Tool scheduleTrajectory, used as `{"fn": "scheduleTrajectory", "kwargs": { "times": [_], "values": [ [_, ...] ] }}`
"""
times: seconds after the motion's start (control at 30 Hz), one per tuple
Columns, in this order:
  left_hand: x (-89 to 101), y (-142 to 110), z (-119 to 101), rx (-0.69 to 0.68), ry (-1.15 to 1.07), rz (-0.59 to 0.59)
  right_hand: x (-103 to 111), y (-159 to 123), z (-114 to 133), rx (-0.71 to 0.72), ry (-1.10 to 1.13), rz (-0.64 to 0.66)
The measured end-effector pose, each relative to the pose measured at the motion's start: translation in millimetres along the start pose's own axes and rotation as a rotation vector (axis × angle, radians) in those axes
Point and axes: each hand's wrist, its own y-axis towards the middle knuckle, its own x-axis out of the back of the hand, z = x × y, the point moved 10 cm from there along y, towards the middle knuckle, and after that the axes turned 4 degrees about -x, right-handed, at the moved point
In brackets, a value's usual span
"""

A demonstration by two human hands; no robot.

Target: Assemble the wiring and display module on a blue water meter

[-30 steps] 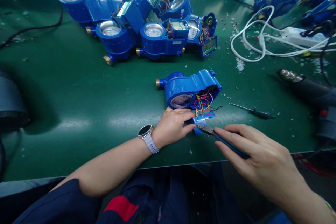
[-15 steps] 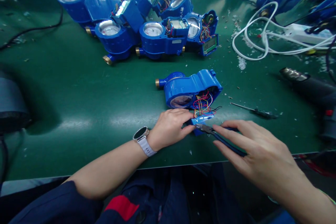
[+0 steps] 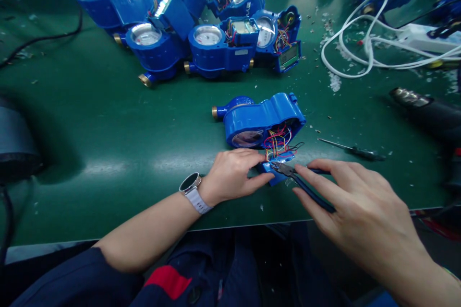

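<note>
A blue water meter (image 3: 248, 120) with a brass pipe end lies on its side in front of me, its housing open toward me. Red, yellow and white wires (image 3: 277, 139) run from it to a small blue box (image 3: 278, 177). My left hand (image 3: 234, 175), with a watch on the wrist, grips this box between thumb and fingers. In my right hand (image 3: 356, 201) is a pair of cutting pliers (image 3: 306, 187) with dark handles. Their jaws lie over the top of the box near the wire ends; whether they touch a wire I cannot tell.
Several blue water meters (image 3: 207, 50) stand farther back. A screwdriver (image 3: 353, 148) lies to the right, near a heat gun (image 3: 425, 110). A looped white cable (image 3: 370, 57) runs to a power strip (image 3: 425, 38). Small scraps litter the green tabletop (image 3: 108, 129).
The plier jaws have moved from the box's near left edge slightly right and farther over its top. My left thumb has shifted a little to the right along the box.
</note>
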Motion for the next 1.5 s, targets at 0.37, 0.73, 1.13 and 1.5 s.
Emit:
{"fn": "scheduleTrajectory", "kwargs": {
  "times": [0.37, 0.73, 1.13, 1.5],
  "values": [
    [-1.6, 7.4, 15.1, 0.197, -0.131, -0.017, 4.8, 0.0, 12.3, -0.011, -0.066, -0.031],
    [-10.9, -2.1, 29.8, 0.376, -0.288, 0.013, -1.7, -5.2, 14.6, -0.06, -0.044, -0.036],
    [-22.9, -8.1, 41.7, 0.533, -0.525, 0.07, -6.0, -9.6, 11.1, -0.061, 0.02, -0.043],
    [-23.5, -3.8, 39.4, 0.443, -0.61, 0.269, -11.1, -18.4, 6.3, -0.103, 0.097, -0.085]
  ]
}}
